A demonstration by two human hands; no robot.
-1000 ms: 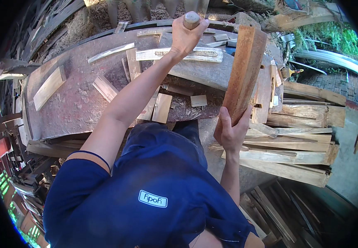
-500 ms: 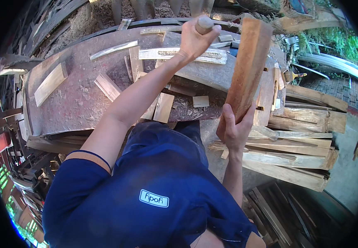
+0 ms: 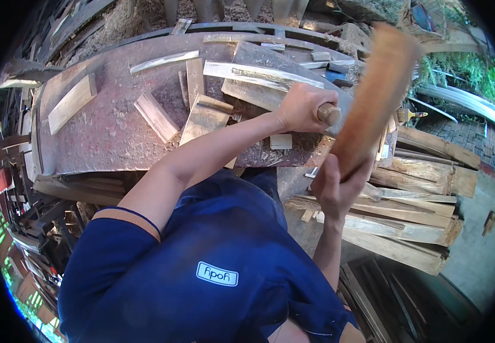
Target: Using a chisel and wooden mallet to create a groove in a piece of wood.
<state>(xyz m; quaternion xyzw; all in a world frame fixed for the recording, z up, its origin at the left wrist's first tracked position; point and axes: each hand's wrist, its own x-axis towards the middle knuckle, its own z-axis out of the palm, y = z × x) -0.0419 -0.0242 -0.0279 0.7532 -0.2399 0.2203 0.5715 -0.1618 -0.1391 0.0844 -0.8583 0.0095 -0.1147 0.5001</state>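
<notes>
My left hand [image 3: 303, 107] is closed around a round wooden handle [image 3: 329, 113], out over the right part of the workbench [image 3: 110, 148]; whatever is beyond the handle is hidden. My right hand [image 3: 342, 180] grips the lower end of a long reddish-brown wooden board [image 3: 382, 86], raised at a slant and blurred at its top. Pale offcuts lie on the bench: a long white strip [image 3: 259, 74], a short block [image 3: 153, 114], a curved piece [image 3: 73, 106] at the left, and a board [image 3: 201, 128] near the middle.
Stacked planks [image 3: 407, 226] are at the right beside the bench, on a concrete floor [image 3: 476, 251]. A paintbrush [image 3: 413, 114] sits at the bench's right end. Scrap timber crowds the left side and sawdust [image 3: 87, 46] the far edge. Green plants [image 3: 487, 80] show at upper right.
My left hand has come down and to the right with the handle, closer to the board. The board's top has swung rightward, and my right hand has shifted slightly right.
</notes>
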